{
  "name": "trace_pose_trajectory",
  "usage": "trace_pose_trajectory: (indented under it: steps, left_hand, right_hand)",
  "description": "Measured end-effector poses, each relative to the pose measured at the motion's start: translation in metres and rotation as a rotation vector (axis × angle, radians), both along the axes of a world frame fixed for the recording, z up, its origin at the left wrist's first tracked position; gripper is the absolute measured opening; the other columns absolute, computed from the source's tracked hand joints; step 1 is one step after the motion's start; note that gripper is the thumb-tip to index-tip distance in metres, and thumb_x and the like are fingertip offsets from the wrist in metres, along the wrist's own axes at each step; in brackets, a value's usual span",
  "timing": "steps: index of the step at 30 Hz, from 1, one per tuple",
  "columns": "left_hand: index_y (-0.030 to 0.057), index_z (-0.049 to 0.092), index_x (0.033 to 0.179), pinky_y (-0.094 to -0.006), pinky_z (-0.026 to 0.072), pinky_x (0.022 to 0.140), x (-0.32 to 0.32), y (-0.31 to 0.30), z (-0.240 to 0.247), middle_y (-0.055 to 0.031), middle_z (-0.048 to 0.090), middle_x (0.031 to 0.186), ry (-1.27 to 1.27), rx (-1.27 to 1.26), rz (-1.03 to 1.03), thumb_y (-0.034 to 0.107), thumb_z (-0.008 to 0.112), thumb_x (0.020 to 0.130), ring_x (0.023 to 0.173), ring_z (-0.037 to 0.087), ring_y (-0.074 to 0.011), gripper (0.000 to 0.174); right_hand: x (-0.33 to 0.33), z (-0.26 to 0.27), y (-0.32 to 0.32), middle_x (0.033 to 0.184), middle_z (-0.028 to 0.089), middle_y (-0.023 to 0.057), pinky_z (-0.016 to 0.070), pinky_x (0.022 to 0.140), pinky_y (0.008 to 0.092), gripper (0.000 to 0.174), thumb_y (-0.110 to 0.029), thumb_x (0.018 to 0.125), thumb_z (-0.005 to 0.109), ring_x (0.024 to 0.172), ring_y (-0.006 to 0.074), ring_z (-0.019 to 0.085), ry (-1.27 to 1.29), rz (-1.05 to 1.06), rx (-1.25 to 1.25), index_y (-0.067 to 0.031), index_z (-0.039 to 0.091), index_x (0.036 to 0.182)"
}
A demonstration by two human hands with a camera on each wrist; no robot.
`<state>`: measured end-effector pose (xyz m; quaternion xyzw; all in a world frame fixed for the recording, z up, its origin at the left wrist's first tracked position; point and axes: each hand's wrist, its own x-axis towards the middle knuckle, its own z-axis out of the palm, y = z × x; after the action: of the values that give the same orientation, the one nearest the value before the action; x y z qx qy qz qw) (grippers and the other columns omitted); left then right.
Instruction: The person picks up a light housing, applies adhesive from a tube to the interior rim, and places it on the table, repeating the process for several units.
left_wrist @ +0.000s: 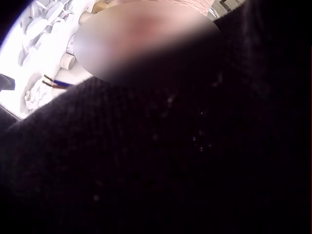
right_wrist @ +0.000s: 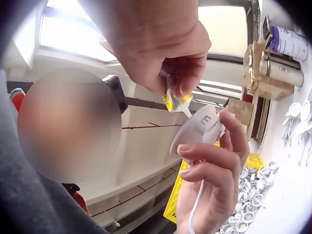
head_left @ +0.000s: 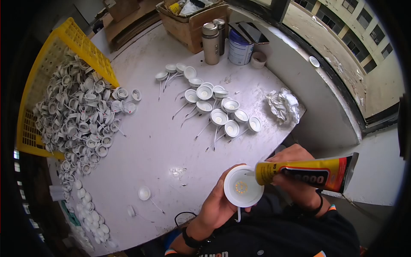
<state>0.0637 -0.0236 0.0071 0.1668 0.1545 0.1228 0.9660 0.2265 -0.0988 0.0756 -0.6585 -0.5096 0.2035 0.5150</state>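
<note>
The left hand [head_left: 218, 205] cups a white round lamp housing [head_left: 242, 187]. Its fingers [right_wrist: 209, 152] curl round the back and rim, and a white wire [right_wrist: 196, 204] hangs below them. The right hand [head_left: 295, 171] grips a yellow glue tube [head_left: 308, 172], fingers clenched near its neck, with the nozzle touching the housing's inner rim just beside the left fingertips. Farther out on the bench [head_left: 162, 145] lie wired housings [head_left: 214, 109] and a heap of white parts [head_left: 81, 115].

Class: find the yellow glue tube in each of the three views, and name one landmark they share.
Head: glue tube lower right, gripped by the right hand.
Left wrist: not in it.
Right wrist: its yellow tip, upper centre.
Shared landmark: yellow crate, head upper left, right wrist bottom centre.
</note>
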Motion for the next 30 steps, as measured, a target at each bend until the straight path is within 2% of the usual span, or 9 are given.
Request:
trace_pose_trajectory:
  steps: [1, 3, 7, 9, 18, 25, 27, 30]
  left_hand:
    - [0.0076, 0.021, 0.125, -0.0366, 0.0455, 0.061, -0.003, 0.001, 0.001, -0.0152, 0.041, 0.113, -0.001, -0.006, -0.001, 0.046, 0.027, 0.085, 0.083, 0.051, -0.0276, 0.056]
    - [0.0066, 0.021, 0.125, -0.0408, 0.0445, 0.070, -0.006, 0.003, 0.006, -0.0148, 0.037, 0.117, 0.024, 0.063, 0.047, 0.043, 0.035, 0.084, 0.096, 0.047, -0.0286, 0.057]
    - [0.0061, 0.020, 0.125, -0.0420, 0.0452, 0.071, -0.012, 0.010, 0.009, -0.0150, 0.034, 0.119, 0.025, 0.067, 0.051, 0.041, 0.041, 0.082, 0.100, 0.045, -0.0293, 0.059]
    - [0.0057, 0.020, 0.125, -0.0422, 0.0457, 0.073, -0.015, 0.011, 0.008, -0.0154, 0.034, 0.120, -0.008, 0.082, 0.034, 0.040, 0.043, 0.081, 0.101, 0.045, -0.0297, 0.060]
    - [0.0044, 0.018, 0.124, -0.0420, 0.0465, 0.072, -0.022, 0.010, 0.008, -0.0166, 0.034, 0.119, -0.052, 0.076, 0.040, 0.039, 0.042, 0.082, 0.100, 0.046, -0.0285, 0.060]
    - [0.0043, 0.017, 0.124, -0.0418, 0.0465, 0.072, -0.025, 0.008, 0.010, -0.0165, 0.034, 0.118, -0.052, 0.082, 0.025, 0.039, 0.042, 0.082, 0.100, 0.047, -0.0282, 0.060]
    - [0.0044, 0.017, 0.124, -0.0414, 0.0468, 0.071, -0.025, 0.007, 0.011, -0.0164, 0.035, 0.118, -0.041, 0.086, 0.023, 0.039, 0.042, 0.082, 0.100, 0.047, -0.0281, 0.060]
    - [0.0044, 0.017, 0.124, -0.0411, 0.0469, 0.071, -0.024, 0.006, 0.012, -0.0163, 0.035, 0.118, -0.047, 0.089, 0.020, 0.039, 0.042, 0.082, 0.099, 0.047, -0.0279, 0.060]
  right_hand:
    - [-0.004, -0.001, 0.001, 0.079, 0.056, 0.0088, 0.0443, 0.064, 0.0286, 0.017, -0.007, 0.066, 0.064, 0.073, 0.0200, 0.054, -0.001, -0.001, -0.006, -0.0049, 0.058, 0.082]
    - [-0.009, -0.003, 0.002, 0.079, 0.056, 0.0080, 0.0452, 0.064, 0.0285, 0.018, -0.005, 0.066, 0.065, 0.073, 0.0199, 0.055, 0.001, -0.002, 0.036, -0.0050, 0.058, 0.082]
    - [-0.017, -0.002, 0.005, 0.080, 0.055, 0.0079, 0.0452, 0.063, 0.0281, 0.019, -0.005, 0.067, 0.065, 0.073, 0.0193, 0.055, -0.138, 0.008, 0.012, -0.0049, 0.057, 0.084]
    - [-0.024, -0.004, 0.004, 0.080, 0.057, 0.0082, 0.0431, 0.064, 0.0286, 0.019, -0.007, 0.065, 0.062, 0.072, 0.0179, 0.053, 0.003, -0.073, -0.011, -0.0030, 0.057, 0.083]
    - [-0.039, 0.000, 0.006, 0.079, 0.056, 0.0085, 0.0437, 0.063, 0.0281, 0.018, -0.003, 0.065, 0.061, 0.071, 0.0177, 0.054, 0.098, -0.137, -0.045, -0.0031, 0.057, 0.082]
    - [-0.041, 0.001, 0.006, 0.078, 0.056, 0.0084, 0.0442, 0.062, 0.0285, 0.019, 0.000, 0.063, 0.061, 0.069, 0.0180, 0.054, 0.037, -0.143, -0.029, -0.0035, 0.057, 0.082]
    - [-0.039, -0.002, 0.005, 0.078, 0.056, 0.0085, 0.0443, 0.062, 0.0283, 0.020, 0.001, 0.062, 0.061, 0.070, 0.0181, 0.055, -0.082, -0.095, 0.002, -0.0035, 0.057, 0.082]
    - [-0.040, 0.000, 0.004, 0.078, 0.056, 0.0087, 0.0444, 0.063, 0.0276, 0.021, 0.002, 0.062, 0.060, 0.070, 0.0181, 0.055, -0.026, -0.115, -0.001, -0.0032, 0.057, 0.082]
